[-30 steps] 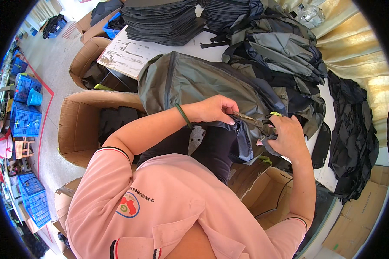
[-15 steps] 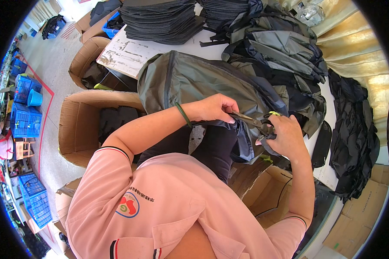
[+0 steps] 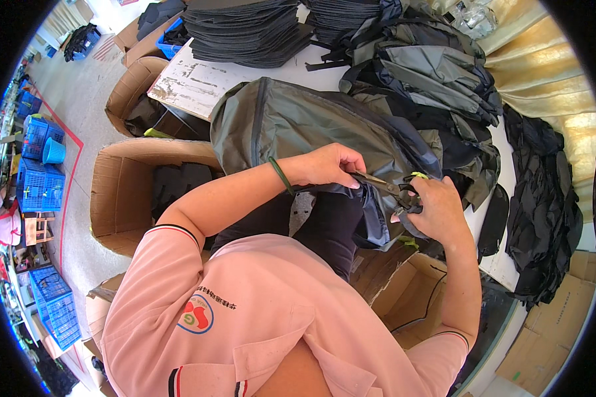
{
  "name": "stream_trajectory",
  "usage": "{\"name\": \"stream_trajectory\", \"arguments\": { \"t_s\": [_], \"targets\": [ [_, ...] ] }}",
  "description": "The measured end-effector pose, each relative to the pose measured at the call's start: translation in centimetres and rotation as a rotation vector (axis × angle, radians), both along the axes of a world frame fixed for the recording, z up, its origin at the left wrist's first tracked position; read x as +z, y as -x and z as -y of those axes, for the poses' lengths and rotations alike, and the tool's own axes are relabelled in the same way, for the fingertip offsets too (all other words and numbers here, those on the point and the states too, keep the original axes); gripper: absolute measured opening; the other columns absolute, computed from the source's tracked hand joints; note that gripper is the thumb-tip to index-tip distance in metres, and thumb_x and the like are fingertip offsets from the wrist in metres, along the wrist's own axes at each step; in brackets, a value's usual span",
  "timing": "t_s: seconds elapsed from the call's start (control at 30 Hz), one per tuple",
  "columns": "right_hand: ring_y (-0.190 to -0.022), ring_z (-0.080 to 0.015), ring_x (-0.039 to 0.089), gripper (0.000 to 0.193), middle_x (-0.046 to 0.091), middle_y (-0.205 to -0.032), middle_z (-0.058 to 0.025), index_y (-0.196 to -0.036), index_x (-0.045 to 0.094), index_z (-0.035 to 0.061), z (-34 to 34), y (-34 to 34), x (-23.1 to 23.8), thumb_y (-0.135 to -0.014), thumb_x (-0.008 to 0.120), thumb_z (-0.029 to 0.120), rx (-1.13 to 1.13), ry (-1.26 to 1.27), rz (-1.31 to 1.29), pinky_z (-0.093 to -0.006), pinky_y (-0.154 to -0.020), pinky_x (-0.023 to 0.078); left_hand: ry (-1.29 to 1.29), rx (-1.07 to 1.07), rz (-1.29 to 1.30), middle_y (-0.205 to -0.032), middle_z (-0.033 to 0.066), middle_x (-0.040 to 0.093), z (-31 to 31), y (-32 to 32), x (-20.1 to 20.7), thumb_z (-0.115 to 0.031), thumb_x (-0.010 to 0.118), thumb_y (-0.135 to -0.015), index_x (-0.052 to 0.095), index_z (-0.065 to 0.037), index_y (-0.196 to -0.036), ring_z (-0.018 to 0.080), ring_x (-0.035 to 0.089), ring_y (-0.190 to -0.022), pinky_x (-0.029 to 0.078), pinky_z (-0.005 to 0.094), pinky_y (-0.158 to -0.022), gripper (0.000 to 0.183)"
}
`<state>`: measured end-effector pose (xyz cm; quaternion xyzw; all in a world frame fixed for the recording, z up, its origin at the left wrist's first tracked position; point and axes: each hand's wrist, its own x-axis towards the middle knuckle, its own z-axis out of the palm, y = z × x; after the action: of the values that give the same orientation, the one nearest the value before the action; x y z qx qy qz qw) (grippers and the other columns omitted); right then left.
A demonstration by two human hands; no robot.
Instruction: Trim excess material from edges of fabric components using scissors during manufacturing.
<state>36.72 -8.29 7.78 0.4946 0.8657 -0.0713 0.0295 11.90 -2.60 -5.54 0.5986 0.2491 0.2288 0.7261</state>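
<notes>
In the head view, the left hand is right of the frame's centre, its thumb and fingers pinched together on a dark edge of the bag. This bag, olive-grey with a dark seam near its left end, lies across the middle and upper middle of the frame, partly on the white table. A dark flap of it hangs below the hands.

The right hand, farther right, is curled around the handles of the scissors. The blades point left along the fabric, with their tips just beside the left thumb and fingers; whether tips and fingers touch cannot be told. A small yellow-green piece shows beside the right forefinger. A green bangle circles the left wrist.

At the upper middle stands a stack of black sheets, and at the upper right a heap of grey and black bags. Dark cloth hangs at the right, near a gold curtain. An open cardboard box is left of centre; blue baskets line the far left.
</notes>
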Motion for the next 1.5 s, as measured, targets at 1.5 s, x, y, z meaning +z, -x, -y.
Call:
{"name": "stream_trajectory", "arguments": {
  "t_s": [1.5],
  "targets": [
    [-0.071,-0.0338,0.064,0.048,0.065,-0.078,-0.0222,-0.088,0.053,-0.0049,-8.1,-8.8,-13.1,-0.075,0.080,0.032,-0.957,-0.388,-0.609,-0.0387,-0.067,0.049,-1.442,0.138,-0.710,-0.134,0.0177,0.045,-7.7,0.9,0.0,-0.024,0.078,-0.069,0.056,-0.015,-0.124,0.0355,0.037,-0.131,0.031,0.0527,-0.106,0.060]
  ]
}}
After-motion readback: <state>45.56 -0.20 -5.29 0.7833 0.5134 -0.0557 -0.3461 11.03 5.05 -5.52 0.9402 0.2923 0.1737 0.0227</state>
